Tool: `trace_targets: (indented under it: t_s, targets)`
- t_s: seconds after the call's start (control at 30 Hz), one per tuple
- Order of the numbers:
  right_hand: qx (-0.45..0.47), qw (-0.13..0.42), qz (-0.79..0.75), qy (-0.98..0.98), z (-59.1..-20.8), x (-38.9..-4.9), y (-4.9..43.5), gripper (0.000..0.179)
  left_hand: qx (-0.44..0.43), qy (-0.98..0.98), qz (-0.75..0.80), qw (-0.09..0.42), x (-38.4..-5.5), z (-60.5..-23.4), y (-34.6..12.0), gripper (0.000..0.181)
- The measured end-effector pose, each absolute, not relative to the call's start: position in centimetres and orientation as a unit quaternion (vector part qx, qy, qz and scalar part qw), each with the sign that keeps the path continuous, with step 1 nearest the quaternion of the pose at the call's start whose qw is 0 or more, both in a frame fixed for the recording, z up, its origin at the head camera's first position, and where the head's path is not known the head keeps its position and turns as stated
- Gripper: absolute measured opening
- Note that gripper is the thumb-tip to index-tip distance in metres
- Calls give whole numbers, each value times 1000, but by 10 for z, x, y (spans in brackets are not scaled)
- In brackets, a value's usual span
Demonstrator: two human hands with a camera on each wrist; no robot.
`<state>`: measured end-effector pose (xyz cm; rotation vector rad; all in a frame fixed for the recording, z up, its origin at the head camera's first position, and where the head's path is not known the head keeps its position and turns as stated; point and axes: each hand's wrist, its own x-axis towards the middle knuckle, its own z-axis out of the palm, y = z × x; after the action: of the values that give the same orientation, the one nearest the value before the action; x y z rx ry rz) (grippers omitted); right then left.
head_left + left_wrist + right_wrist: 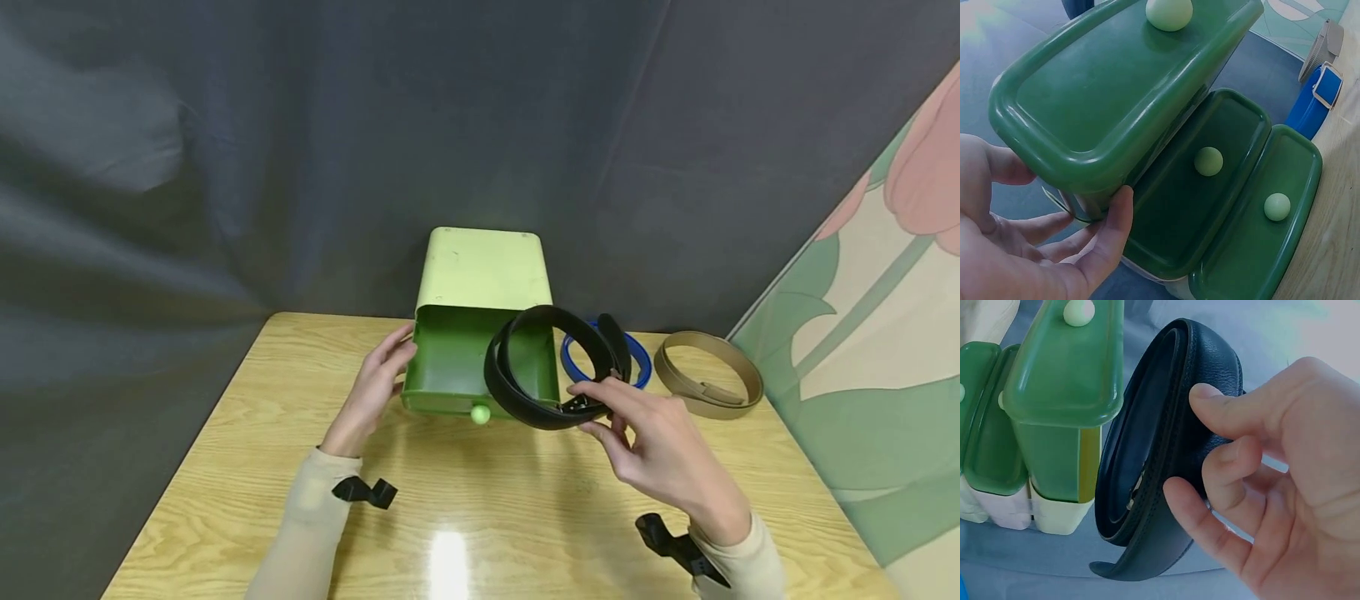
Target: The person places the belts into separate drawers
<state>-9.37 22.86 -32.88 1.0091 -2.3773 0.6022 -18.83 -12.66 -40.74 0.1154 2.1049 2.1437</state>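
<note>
- A wood-grain table [247, 433] stands before a dark curtain [420, 125]; a floral panel [892, 350] rises at right.
- The right hand [663, 437] pinches a coiled black belt [517, 402] over the right side of a pulled-out drawer [450, 367].
- The left hand [369, 392], fingers extended, touches the drawer's left side.
- Only the wrist views show two lower drawers [1179, 206]; only the head view shows the pulled-out one's inside.

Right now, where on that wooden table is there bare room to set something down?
On the table, bare patches lie between its left edge and the left hand, and between the forearms, in front of the open drawer. It's crowded right of the drawer, where the blue belt and tan belt lie, and the right hand holds the black belt nearby.
</note>
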Motion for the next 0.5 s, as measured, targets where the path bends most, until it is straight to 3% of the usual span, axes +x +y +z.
trace_targets:
  t_s: [0.5]
  targets:
    - [409,240,222,-852,-323,-96,211,46,38,698,711,73,-192,-407,-129,61]
